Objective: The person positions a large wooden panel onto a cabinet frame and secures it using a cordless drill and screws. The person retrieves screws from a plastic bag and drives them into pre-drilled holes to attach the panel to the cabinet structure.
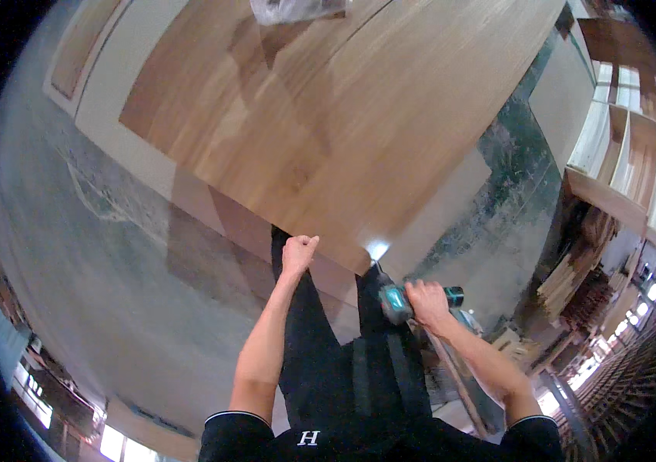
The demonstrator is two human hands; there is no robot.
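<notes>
My right hand (pixel 426 302) is wrapped round a dark and teal cordless drill (pixel 395 302). The drill's bit end points away from me at the near corner of a large wood-grain panel (pixel 297 146), and its lamp throws a bright spot there. Whether the bit touches the panel, I cannot tell. Over the panel's near edge, left of the drill, my left hand (pixel 298 254) is closed in a fist. What it holds, if anything, is hidden inside the fingers.
A clear plastic bag (pixel 297 9) lies on the far part of the panel. Pale board (pixel 451 208) shows beneath it. To the right are wooden shelf frames (pixel 628 165) and stacked wood strips (pixel 582 285). Worn grey-green floor (pixel 120 254) spreads on the left.
</notes>
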